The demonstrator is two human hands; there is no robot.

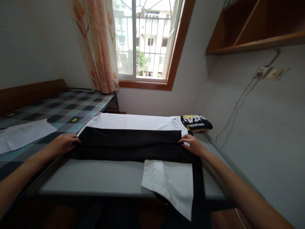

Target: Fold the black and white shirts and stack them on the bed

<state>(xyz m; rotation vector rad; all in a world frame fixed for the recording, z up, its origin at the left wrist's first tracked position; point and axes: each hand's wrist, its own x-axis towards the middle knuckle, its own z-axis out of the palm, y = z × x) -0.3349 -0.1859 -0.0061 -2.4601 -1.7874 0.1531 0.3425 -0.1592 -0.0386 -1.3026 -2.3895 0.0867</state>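
Note:
A black-and-white T-shirt (133, 144) lies spread across the table, its black part folded as a long strip over the white part. At the strip's left end my left hand (65, 143) pinches the black cloth near the table's left edge. My right hand (192, 144) has thumb and fingers closed on the strip's right end, beside the collar. A white sleeve (170, 178) with a black strip beside it droops over the table's near edge. Just beyond my right hand, a folded black garment (196, 122) with white and yellow print sits at the far right corner.
The grey table (95, 178) stands against the right wall. To the left is a bed with a checked mattress (73, 109), bearing paper sheets (26, 133). A floral curtain (100, 44) hangs by the barred window. Cables run from a wall socket (262, 72) below wooden shelves (257, 28).

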